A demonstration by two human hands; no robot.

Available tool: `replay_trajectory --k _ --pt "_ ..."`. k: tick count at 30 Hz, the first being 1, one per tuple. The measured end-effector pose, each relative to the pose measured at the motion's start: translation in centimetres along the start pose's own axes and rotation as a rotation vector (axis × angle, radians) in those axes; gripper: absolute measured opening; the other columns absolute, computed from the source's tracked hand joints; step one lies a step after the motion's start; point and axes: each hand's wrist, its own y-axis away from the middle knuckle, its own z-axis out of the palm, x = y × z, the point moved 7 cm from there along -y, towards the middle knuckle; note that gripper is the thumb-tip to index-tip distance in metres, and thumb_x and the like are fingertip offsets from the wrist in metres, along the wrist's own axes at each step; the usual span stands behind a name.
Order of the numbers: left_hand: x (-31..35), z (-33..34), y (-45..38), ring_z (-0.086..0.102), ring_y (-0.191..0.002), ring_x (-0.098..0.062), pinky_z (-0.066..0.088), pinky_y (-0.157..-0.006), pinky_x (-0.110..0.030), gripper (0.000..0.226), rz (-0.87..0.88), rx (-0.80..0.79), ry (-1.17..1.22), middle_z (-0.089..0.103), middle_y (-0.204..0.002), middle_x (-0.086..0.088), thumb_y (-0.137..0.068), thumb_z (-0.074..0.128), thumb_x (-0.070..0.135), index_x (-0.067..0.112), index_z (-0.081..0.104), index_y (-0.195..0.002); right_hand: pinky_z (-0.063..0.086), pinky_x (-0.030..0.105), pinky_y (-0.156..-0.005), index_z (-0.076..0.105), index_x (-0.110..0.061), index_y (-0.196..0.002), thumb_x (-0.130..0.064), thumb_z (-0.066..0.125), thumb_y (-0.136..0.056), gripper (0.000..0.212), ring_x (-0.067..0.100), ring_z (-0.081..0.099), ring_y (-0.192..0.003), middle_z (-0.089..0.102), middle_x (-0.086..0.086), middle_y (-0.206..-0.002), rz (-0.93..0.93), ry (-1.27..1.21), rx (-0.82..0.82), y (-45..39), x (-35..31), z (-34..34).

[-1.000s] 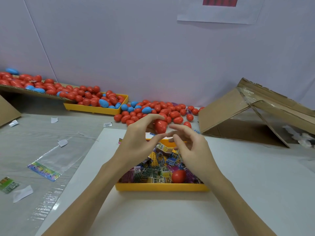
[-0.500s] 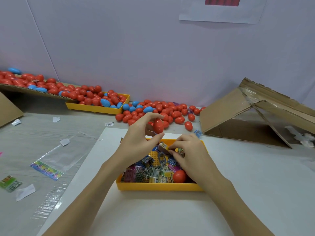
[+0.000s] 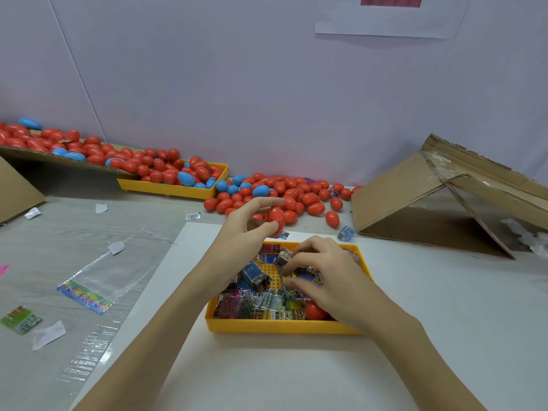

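While left hand [image 3: 246, 229] pinches egg [image 3: 275, 216], right hand [image 3: 329, 280] grips packet [image 3: 310, 272] in tray [image 3: 281, 327] on sheet [image 3: 267, 366].

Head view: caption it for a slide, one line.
Left hand holds a red egg; right hand pinches a small packet in the yellow tray.

A tray [image 3: 275, 328] of packets [image 3: 261, 307] sits near on the counter [image 3: 444, 307]. The right hand [image 3: 326, 277] is inside it, around one packet [image 3: 308, 272]. The left hand [image 3: 243, 232] holds an egg [image 3: 276, 218] above its far edge. Behind lie loose eggs [image 3: 296, 197], with a second tray [image 3: 169, 189] to the left and a cardboard box [image 3: 394, 197] to the right.
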Motion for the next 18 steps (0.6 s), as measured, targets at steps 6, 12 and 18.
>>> replay_trajectory --k 6,12,18 --pt "0.3 0.0 0.3 0.073 -0.088 -0.012 0.059 -0.083 -0.023 0.024 0.05 0.023 0.062 0.072 -0.104 0.0 -0.092 0.076 0.025 0.023 0.068 -0.115 0.051 0.026 -0.086 0.078 -0.025 -0.088 -0.026 0.077 -0.092 0.005 0.005 0.061 -0.101 0.066 -0.016 -0.109 0.069 -0.259 0.183 -0.1 0.3 -1.6" --pt "0.7 0.8 0.3 0.075 -0.088 -0.026 0.06 -0.077 -0.029 0.02 0.057 -0.117 0.227 0.077 -0.104 -0.01 -0.105 0.057 0.01 0.012 0.062 -0.125 0.051 0.01 -0.067 0.083 -0.029 -0.097 -0.034 0.072 -0.091 0.014 -0.006 0.067 -0.093 0.078 -0.015 -0.097 0.235 -0.862 0.332 0.5 2.0 -3.6" --pt "1.0 1.6 0.5 0.054 -0.057 -0.014 0.046 -0.054 -0.024 0.022 0.06 -0.152 0.132 0.064 -0.076 -0.004 -0.095 0.06 0.036 0.019 0.061 -0.109 0.052 0.012 -0.065 0.082 -0.026 -0.1 -0.04 0.072 -0.085 0.023 -0.004 0.068 -0.084 0.078 -0.012 -0.096 0.317 -0.961 0.345 0.7 2.7 -3.3"
